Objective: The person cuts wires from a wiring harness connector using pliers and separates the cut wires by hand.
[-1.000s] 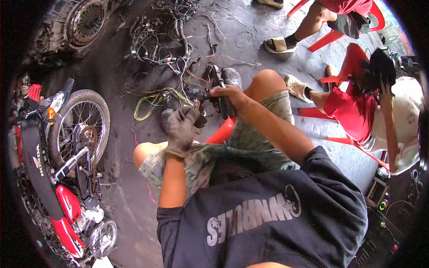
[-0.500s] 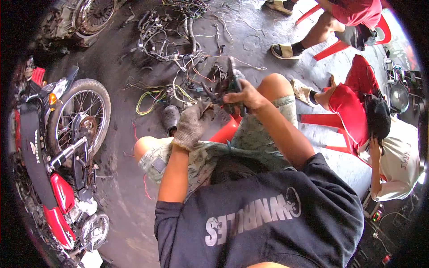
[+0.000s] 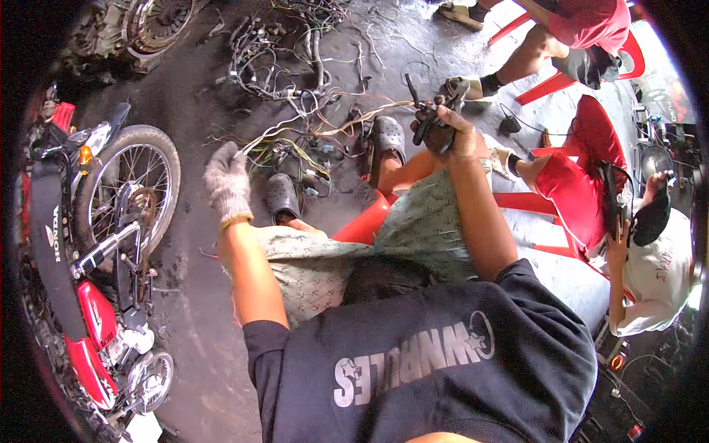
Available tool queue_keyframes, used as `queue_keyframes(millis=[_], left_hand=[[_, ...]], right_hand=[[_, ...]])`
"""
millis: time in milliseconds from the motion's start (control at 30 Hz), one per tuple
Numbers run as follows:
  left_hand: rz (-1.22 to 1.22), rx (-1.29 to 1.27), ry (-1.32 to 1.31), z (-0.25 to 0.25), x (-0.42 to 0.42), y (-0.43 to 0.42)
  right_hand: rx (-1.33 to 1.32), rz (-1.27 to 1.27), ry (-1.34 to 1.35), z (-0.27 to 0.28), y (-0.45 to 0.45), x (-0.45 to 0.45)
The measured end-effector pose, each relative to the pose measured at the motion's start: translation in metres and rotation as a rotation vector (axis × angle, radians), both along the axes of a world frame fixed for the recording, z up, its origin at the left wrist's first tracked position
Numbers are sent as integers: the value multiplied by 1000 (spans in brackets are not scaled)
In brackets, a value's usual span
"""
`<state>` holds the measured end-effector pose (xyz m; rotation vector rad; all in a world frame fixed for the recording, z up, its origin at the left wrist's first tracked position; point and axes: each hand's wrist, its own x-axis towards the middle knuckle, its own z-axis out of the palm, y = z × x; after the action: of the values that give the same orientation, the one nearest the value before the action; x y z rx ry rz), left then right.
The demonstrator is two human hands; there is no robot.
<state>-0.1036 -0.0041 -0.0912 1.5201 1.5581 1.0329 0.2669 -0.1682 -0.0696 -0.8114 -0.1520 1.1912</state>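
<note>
My left hand (image 3: 228, 182), in a grey work glove with a yellowish cuff, is closed on one end of a strand of thin wires (image 3: 295, 127). The strand runs up and right towards my right hand (image 3: 452, 133), which is bare and wrapped round dark-handled pliers (image 3: 422, 118). Whether the wires also pass through my right fingers cannot be made out. Below the strand, yellow-green wires (image 3: 299, 151) lie on the floor between my feet, close to my grey clog (image 3: 283, 196). The other clog (image 3: 388, 136) is just left of the pliers.
A tangled wiring harness (image 3: 317, 66) lies on the floor ahead. At the left stands a red and black motorcycle (image 3: 96, 314), with a round metal part (image 3: 159, 26) beyond it. Two people sit at the right on red chairs (image 3: 602, 136). A red seat edge (image 3: 365, 221) shows between my legs.
My hands have moved apart, the gloved one to the left and the bare one up and right with the pliers. The wire strand now stretches between them. The person at right has shifted their hands.
</note>
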Motion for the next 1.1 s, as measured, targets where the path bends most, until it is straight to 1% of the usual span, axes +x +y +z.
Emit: queue_keyframes(millis=[33, 67, 133, 200, 267, 333, 433, 500, 567, 633, 700, 733, 800, 833, 933, 1000, 1033, 1100], left_hand=[[20, -39, -38, -3, 1, -3], [37, -94, -125, 4, 8, -7], [14, -117, -91, 19, 16, -16], [-6, -117, -82, 22, 20, -21], [-30, -198, -61, 22, 21, -24], [-45, -175, -99, 17, 22, -26], [-77, -153, -165, 13, 24, -27], [-144, -170, -115, 17, 25, -30], [-185, -151, -105, 31, 30, -36], [-224, -133, -97, 34, 33, -39], [-309, -198, -242, 33, 35, -42], [-308, -199, -244, 36, 37, -44], [-449, -250, -270, 43, 42, -51], [-445, -250, -267, 42, 45, -54], [-541, -416, -286, 39, 53, -61], [-570, -452, -272, 40, 54, -62], [-600, -485, -258, 40, 55, -63], [-642, -459, -222, 44, 55, -63]], right_hand=[[4, 4, 4, -3, 2, -2], [-3, 16, 34, -5, 5, -4], [-20, 26, 72, -3, 3, -9], [-129, 86, 4, 14, 2, -15], [-111, 105, 10, 6, 2, -10], [-93, 126, 19, 1, 2, -9], [-105, 67, -36, -1, 1, -11], [-151, 121, -19, -1, 0, -8], [-172, 120, -19, 1, 1, -9], [-194, 120, -20, 5, 3, -13], [-203, 109, -9, 13, 3, -17], [-205, 109, -11, 14, 4, -19], [-262, 111, 1, 14, 7, -21], [-261, 115, 3, 12, 9, -21], [-272, 175, -16, 6, 11, -19], [-391, 147, -37, 1, 12, -18], [-393, 146, -38, -5, 13, -16], [-354, 145, -6, -16, 14, -11]])
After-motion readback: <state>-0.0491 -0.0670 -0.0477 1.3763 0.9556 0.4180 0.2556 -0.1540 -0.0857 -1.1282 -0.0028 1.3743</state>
